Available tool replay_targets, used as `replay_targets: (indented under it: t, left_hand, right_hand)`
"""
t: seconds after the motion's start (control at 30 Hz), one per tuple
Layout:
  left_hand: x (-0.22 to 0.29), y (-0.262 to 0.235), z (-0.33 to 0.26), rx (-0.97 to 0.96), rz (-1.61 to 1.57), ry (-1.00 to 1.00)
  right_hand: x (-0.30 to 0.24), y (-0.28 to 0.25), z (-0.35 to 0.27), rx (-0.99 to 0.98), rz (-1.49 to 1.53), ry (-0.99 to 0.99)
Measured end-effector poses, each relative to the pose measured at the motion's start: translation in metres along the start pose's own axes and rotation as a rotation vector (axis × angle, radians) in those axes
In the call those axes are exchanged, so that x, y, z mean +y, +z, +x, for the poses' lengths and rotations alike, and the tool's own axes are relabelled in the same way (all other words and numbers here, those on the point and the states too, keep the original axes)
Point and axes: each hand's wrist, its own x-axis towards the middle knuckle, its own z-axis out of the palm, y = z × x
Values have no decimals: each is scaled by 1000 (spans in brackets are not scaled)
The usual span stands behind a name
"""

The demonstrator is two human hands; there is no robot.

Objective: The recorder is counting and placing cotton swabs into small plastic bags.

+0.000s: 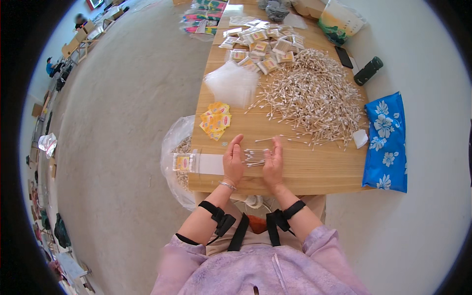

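A small row of cotton swabs (pixel 254 157) lies on the wooden table between my two hands, roughly side by side. On its left stands my left hand (pixel 233 163), edge down, palm inward, fingers stretched out. Facing it is my right hand (pixel 273 162), also with straight fingers, its palm against or very near the swab ends. Neither hand wraps round anything. Left of my left hand are a white strip (pixel 211 164) and a clear packet of swabs with a yellow card (pixel 184 162). Just beyond the hands, a few loose swabs point out from the large swab heap (pixel 319 98).
Yellow cards (pixel 215 120) and clear empty bags (pixel 233 83) lie at the left, filled packets (pixel 263 45) farther back. A blue flowered pouch (pixel 385 142), dark bottle (pixel 368 71) and phone (pixel 343 57) line the wall side. A plastic sack (pixel 172 142) stands by the table's left edge.
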Motion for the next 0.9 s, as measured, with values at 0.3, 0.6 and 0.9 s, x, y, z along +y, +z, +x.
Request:
replay_targets:
  t: [0.3, 0.6, 0.9]
  left_hand:
    - [-2, -5, 1, -38, -319, -92]
    - [-4, -11, 3, -62, -345, -102]
    - [-8, -17, -16, -141, -198, -32]
  right_hand:
    - [-23, 9, -12, -108, -165, -112]
    - [-19, 0, -9, -343, -456, -285]
    - [-21, 11, -12, -153, 43, -14]
